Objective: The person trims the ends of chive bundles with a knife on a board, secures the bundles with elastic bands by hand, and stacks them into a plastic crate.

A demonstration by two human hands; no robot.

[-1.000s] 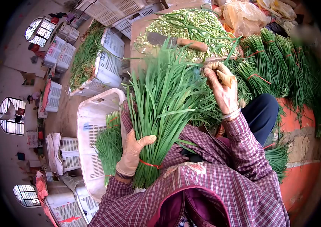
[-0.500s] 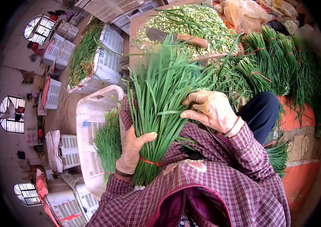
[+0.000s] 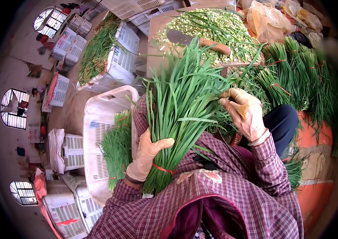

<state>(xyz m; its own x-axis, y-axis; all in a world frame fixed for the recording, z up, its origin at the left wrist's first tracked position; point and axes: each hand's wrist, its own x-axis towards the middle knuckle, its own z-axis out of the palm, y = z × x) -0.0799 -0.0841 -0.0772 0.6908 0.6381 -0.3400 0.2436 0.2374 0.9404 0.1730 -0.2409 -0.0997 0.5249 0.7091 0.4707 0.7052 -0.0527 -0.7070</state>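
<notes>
My left hand [image 3: 144,155], in a thin pale glove, is wrapped round the lower part of a bunch of garlic chives [image 3: 181,107], thumb across its front. A red band [image 3: 163,169] ties the bunch just below that thumb. The long green leaves fan upward and away from me. At the right side of the leaves is my right hand [image 3: 245,111], also in a pale glove, its thumb and fingers drawn together in a pinch near the leaf tips. Whether a leaf is between those fingertips I cannot make out.
A white plastic basket [image 3: 93,119] holding tied bunches [image 3: 117,139] stands at my left. Ahead, a knife [image 3: 200,41] lies on a board [image 3: 157,61] strewn with cut stem pieces. More tied bunches [image 3: 282,67] are heaped at the right. White crates [image 3: 123,51] stand beyond the basket.
My right hand has moved right, away from the middle of the bunch to its outer leaves, and its fingers have closed together. My left hand keeps its hold. The whole view has shifted slightly.
</notes>
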